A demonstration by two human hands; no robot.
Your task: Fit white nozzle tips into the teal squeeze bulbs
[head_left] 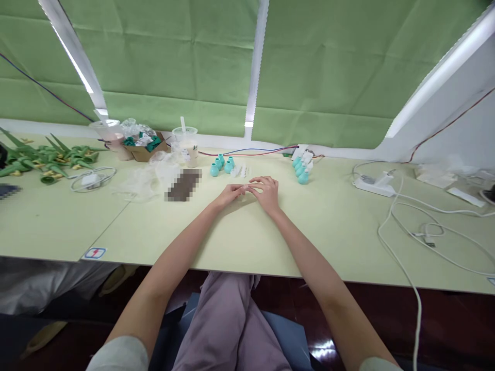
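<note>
My left hand (231, 194) and my right hand (266, 192) meet over the middle of the table, fingertips pinched together. Between them is a small whitish piece (245, 188), too small to name. Just beyond my hands lie several small white pieces (240, 171). Left of these stand several turquoise bottle-shaped pieces (215, 168) with open necks. Off to the right of my right hand is a row of turquoise pieces (303, 177) with white parts on their tops.
Two lidded drink cups (189, 149) and a cardboard box (149, 150) stand at the back left, near plastic wrapping (145, 180). Green plant-like pieces (50, 157) lie far left. A white power strip (374, 185) and loose cables (402, 247) spread over the right side.
</note>
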